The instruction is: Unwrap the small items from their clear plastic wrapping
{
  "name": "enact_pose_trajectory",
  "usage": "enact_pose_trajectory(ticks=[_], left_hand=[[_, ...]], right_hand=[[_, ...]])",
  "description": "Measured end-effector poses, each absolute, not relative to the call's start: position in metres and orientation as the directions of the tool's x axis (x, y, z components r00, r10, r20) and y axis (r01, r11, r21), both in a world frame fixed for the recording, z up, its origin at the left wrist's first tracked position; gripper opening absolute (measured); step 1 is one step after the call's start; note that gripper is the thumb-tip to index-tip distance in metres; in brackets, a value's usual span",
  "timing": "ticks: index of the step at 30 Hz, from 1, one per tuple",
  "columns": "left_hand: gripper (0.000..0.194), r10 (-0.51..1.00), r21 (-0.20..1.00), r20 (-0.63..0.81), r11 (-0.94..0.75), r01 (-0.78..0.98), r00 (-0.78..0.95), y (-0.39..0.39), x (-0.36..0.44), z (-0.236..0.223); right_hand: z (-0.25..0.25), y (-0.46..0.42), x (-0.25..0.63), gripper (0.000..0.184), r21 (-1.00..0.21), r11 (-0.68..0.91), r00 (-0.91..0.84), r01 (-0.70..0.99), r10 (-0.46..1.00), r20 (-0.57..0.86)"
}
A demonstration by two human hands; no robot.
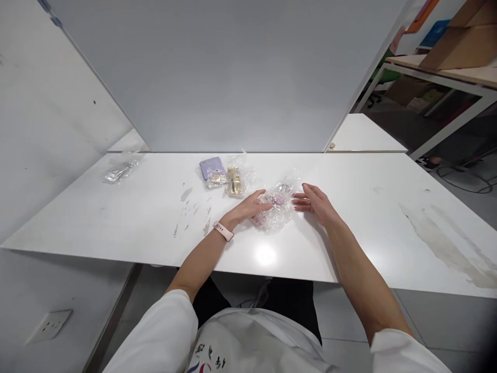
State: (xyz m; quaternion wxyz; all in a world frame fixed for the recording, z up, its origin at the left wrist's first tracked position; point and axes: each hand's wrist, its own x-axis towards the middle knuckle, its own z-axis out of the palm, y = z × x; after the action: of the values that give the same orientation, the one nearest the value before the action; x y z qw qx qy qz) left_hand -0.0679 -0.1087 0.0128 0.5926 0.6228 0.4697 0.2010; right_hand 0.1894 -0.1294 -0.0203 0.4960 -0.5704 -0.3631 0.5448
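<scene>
A crumpled sheet of clear bubble wrap (pixel 272 217) lies on the white table in front of me, with a small pink item (pixel 278 199) showing in it; its kind is too blurred to tell. On the wrap's left side rests my left hand (pixel 252 204), fingers stretched out and apart; a pink band circles that wrist. My right hand (pixel 313 201) is at the wrap's right edge, its fingers extended and the palm turned inward. Neither hand is closed around anything. Whether the right fingertips touch the wrap I cannot tell.
Beyond my left hand lie a purple flat packet (pixel 212 168) and a gold-coloured item (pixel 234 180) in clear plastic. Another clear plastic bag (pixel 121 171) is at the far left. A tall grey panel (pixel 236 77) borders the table's back. At right stands a desk with a cardboard box (pixel 469 44).
</scene>
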Motion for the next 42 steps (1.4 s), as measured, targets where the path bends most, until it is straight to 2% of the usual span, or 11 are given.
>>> enact_pose_trajectory(ticks=[4,7,10,14,17,20,24,29,32,35,42], left_hand=[[0.103,0.790,0.953,-0.281,0.163,0.254,0.545,-0.109,-0.073,0.008],[0.101,0.770,0.961,-0.271,0.182,0.208,0.578,-0.109,-0.074,0.014],[0.084,0.792,0.965,-0.262,0.212,0.154,0.551,-0.102,-0.082,0.022],[0.056,0.884,0.960,-0.279,0.260,0.101,0.375,-0.087,-0.095,0.024],[0.038,0.954,0.986,-0.164,0.155,0.052,0.250,-0.086,-0.090,0.021],[0.052,0.901,0.988,-0.144,0.153,0.012,0.410,-0.100,-0.074,0.018],[0.083,0.753,0.910,-0.307,0.412,-0.053,0.582,-0.119,-0.056,0.010],[0.062,0.749,0.817,-0.402,0.553,-0.163,0.527,-0.109,-0.057,-0.009],[0.061,0.768,0.804,-0.358,0.543,-0.242,0.531,-0.102,-0.061,-0.010],[0.044,0.776,0.830,-0.313,0.504,-0.240,0.548,-0.104,-0.062,-0.003],[0.023,0.959,0.991,-0.098,0.070,0.114,0.267,-0.108,-0.063,0.005]], right_hand=[[-0.019,-0.138,0.168,0.079,-0.973,-0.228,-0.023,0.017,0.973,-0.228],[-0.020,-0.138,0.156,0.074,-0.995,-0.094,-0.036,-0.030,0.995,-0.093],[-0.021,-0.132,0.162,0.062,-0.987,-0.024,0.100,-0.159,0.994,-0.040],[-0.024,-0.127,0.187,0.054,-0.977,-0.058,0.293,-0.206,0.949,-0.118],[-0.022,-0.130,0.191,0.053,-0.985,-0.104,0.226,-0.135,0.965,-0.132],[-0.012,-0.139,0.173,0.063,-0.988,-0.076,-0.015,-0.138,0.997,-0.075],[-0.002,-0.148,0.150,0.060,-0.974,-0.062,-0.237,-0.220,0.971,-0.008],[-0.008,-0.147,0.158,0.037,-0.983,-0.079,0.076,-0.163,0.993,-0.092],[-0.012,-0.148,0.162,0.038,-0.991,-0.133,0.175,-0.025,0.975,-0.135],[-0.014,-0.153,0.155,0.042,-0.989,-0.114,0.072,0.096,0.992,-0.107],[-0.018,-0.164,0.125,0.041,-0.871,0.343,-0.395,0.352,0.898,0.194]])
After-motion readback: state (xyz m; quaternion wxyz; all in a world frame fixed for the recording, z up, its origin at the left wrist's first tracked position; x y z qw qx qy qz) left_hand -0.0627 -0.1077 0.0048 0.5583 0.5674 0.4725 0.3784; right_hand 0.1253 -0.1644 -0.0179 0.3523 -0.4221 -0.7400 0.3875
